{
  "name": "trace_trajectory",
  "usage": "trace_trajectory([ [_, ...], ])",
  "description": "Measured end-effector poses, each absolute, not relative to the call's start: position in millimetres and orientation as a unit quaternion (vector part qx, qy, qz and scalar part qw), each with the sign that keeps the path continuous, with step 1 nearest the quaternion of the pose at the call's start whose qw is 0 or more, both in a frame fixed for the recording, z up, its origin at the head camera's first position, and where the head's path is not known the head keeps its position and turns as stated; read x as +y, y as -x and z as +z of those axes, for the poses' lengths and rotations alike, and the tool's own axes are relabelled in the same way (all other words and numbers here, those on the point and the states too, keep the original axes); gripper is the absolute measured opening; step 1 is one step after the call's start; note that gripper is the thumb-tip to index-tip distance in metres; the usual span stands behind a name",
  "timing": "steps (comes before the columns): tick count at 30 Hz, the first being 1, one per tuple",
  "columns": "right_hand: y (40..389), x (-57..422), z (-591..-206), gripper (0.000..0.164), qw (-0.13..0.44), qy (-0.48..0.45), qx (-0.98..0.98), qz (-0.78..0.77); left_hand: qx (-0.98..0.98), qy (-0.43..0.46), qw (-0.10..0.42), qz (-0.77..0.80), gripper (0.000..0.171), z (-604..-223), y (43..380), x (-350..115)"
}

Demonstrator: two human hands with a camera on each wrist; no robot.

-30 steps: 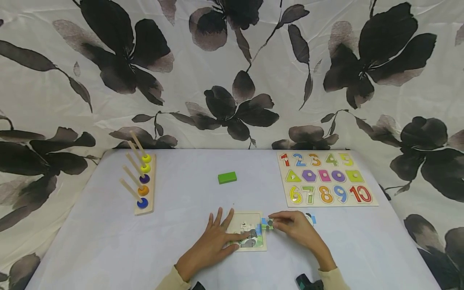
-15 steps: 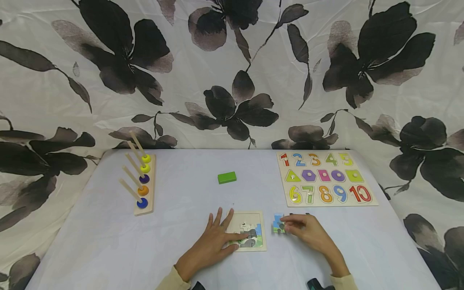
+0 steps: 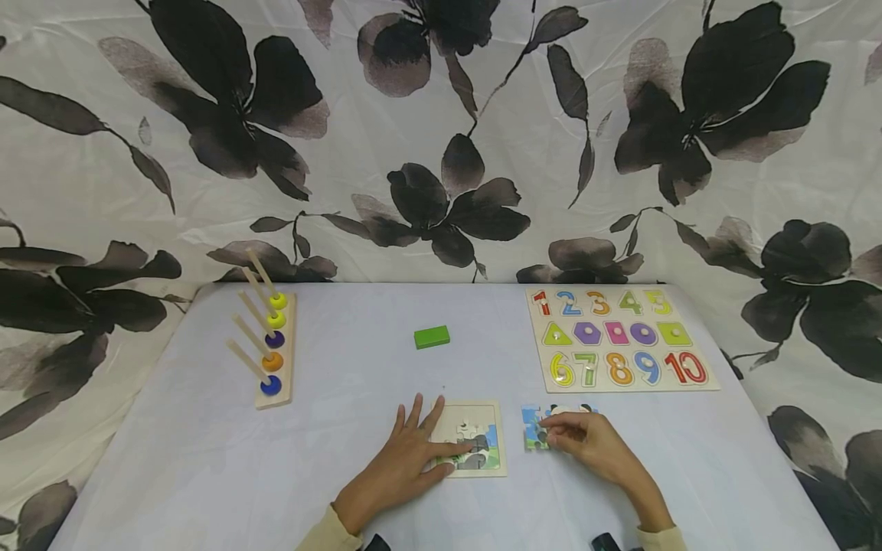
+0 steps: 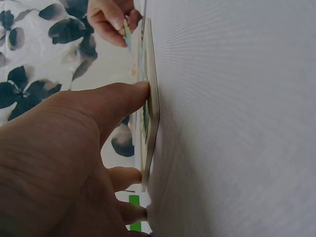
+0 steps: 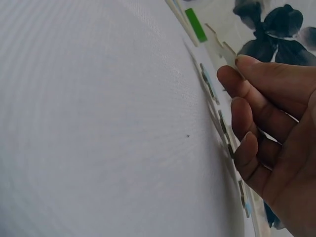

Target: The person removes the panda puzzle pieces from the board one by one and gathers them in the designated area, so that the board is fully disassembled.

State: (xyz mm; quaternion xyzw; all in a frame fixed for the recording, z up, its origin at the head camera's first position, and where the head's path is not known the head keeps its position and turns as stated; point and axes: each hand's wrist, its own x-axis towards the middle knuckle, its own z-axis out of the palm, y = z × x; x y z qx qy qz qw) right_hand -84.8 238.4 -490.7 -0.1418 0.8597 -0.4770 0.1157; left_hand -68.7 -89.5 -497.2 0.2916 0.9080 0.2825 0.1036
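Note:
My left hand point(image 3: 406, 458) rests with spread fingers on a small framed jigsaw puzzle point(image 3: 491, 413), thumb and index finger lying over its partly filled picture. In the left wrist view, the thumb presses the edge of the puzzle's wooden frame point(image 4: 151, 106). Right of the frame, my right hand point(image 3: 586, 442) pinches a jigsaw piece point(image 4: 128, 35) between thumb and index finger. In the right wrist view this piece is seen nearly edge-on, and its other fingers are loosely curled. Several loose pieces point(image 5: 224, 127) lie on the table beneath and behind this hand, partly hidden by it.
A green block point(image 3: 432, 337) lies beyond the puzzle. At the back right is a number and shape board point(image 3: 623, 375). A wooden peg stand point(image 3: 291, 344) with coloured beads stands at the left. Behind the white table point(image 3: 207, 459) hangs a floral cloth point(image 3: 331, 153).
My right hand has moved right, away from the puzzle frame, carrying the jigsaw piece back over the loose pieces. My left hand has stayed in place on the puzzle.

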Motion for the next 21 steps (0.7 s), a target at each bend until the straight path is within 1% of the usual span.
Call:
trace_trajectory([
  [13,83.9,238.9,-492.1,0.019,0.136,0.142,0.862,-0.467,0.909,-0.29,0.102,0.28,0.038,-495.8,68.5,-88.5],
  [21,84.5,239.4,-492.3,0.018,0.138,0.152,0.864,-0.461,0.911,-0.291,0.098,0.276,0.038,-494.4,68.5,-88.1],
])
